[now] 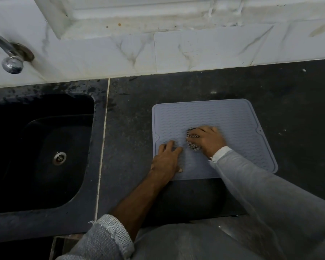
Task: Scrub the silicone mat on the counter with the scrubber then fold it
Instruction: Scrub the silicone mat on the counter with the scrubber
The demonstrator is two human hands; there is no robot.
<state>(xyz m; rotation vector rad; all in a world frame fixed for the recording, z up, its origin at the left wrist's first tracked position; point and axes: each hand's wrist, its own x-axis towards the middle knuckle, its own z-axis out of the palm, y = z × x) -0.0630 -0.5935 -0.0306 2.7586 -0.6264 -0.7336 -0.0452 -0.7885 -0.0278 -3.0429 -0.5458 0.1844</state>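
Silicone mat (pixel 223 117) lies flat on the dark speckled stone counter (pixel 176 87), right of the sink, and both my hands are on it. It's a pale grey-blue sheet, squarish with rounded corners, a raised rim running round the edge and rows of wavy ridges across the face; a small notch with a hole shows at the middle of each side edge.

My right hand (pixel 207 140) sits near the middle of the mat, fingers curled down over the scrubber (pixel 192 139) and gripping it against the ridges. The scrubber is a rounded wad with a dark-and-light mesh look, poking out on the left side of my fingers. Most of it is hidden under my palm.

My left hand (pixel 166 158) lies on the near-left part of the mat, fingers spread and fairly straight, pressing down on the silicone with nothing held; the heel of it is at the mat's near edge.

Grey knit sleeves on both arms, the left one pushed up to the elbow, with an open mesh weave.

Off to the left, a black rectangular sink (pixel 41 151) with rounded corners and a metal drain ring. A shiny chrome tap (pixel 9 59) comes out of the white marble-veined tile wall (pixel 195 51) behind.
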